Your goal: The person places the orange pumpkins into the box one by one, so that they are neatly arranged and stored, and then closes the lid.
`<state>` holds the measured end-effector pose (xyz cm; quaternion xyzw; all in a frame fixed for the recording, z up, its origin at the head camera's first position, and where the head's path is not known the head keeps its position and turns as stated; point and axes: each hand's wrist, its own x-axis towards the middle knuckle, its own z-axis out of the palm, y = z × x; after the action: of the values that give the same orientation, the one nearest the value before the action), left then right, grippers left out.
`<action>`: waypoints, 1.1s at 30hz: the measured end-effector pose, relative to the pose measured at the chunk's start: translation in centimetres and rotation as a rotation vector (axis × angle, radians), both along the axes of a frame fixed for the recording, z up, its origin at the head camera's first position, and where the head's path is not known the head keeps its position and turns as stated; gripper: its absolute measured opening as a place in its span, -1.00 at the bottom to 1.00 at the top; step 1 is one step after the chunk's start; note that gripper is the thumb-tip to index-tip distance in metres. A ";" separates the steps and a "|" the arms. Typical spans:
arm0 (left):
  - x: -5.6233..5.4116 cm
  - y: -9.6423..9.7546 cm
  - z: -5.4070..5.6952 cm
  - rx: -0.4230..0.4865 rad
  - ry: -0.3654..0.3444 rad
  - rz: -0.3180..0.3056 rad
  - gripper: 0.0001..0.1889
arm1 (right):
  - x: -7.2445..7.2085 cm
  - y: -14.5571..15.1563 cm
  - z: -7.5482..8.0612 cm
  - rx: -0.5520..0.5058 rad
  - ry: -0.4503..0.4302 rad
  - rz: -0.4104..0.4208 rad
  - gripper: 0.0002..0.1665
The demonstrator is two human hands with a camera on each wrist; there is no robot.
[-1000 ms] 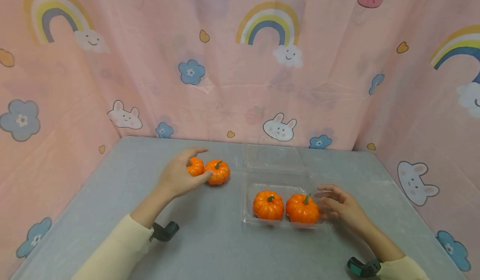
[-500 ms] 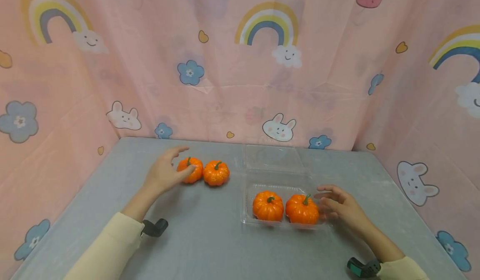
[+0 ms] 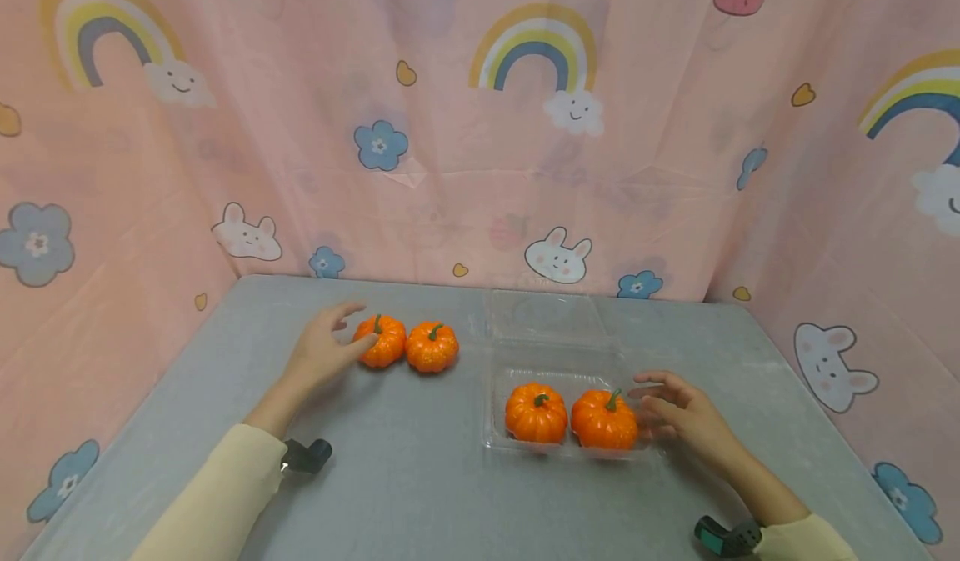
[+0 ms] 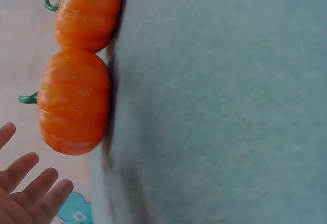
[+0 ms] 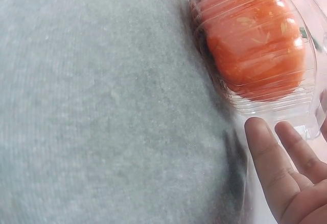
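Left hand (image 3: 318, 344) spread, gripping nothing, just beside the first pumpkin (image 3: 381, 342): glossy, orange, squat, ribbed, curved green stem (image 4: 29, 99). Second pumpkin (image 3: 432, 347), same shape, right next to it, both on grey mottled counter (image 3: 412, 478). Right hand (image 3: 693, 415) has fingers apart, slightly bent, at side of clear plastic container (image 3: 493, 403); contact can't tell. Container boxy, thin ridged walls, lid (image 3: 547, 318) folded back; third pumpkin (image 3: 536, 413) and fourth pumpkin (image 3: 604, 419) inside, side by side, shiny.
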<state>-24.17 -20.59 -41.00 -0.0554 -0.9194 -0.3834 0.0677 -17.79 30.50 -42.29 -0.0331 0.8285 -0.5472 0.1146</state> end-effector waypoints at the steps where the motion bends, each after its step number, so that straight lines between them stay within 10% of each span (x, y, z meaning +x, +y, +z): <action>1: -0.1 -0.1 -0.2 0.013 -0.012 0.001 -0.39 | 0.0 0.0 0.0 0.000 0.000 0.000 -0.40; 33: -0.9 0.2 -2.2 0.092 -0.117 -0.009 -0.43 | 0.0 0.3 0.0 -0.041 0.003 0.019 -0.45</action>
<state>-25.12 -20.36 -43.20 -0.0340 -0.9029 -0.4282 0.0145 -17.80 30.78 -42.30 -0.0439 0.8168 -0.5631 0.1180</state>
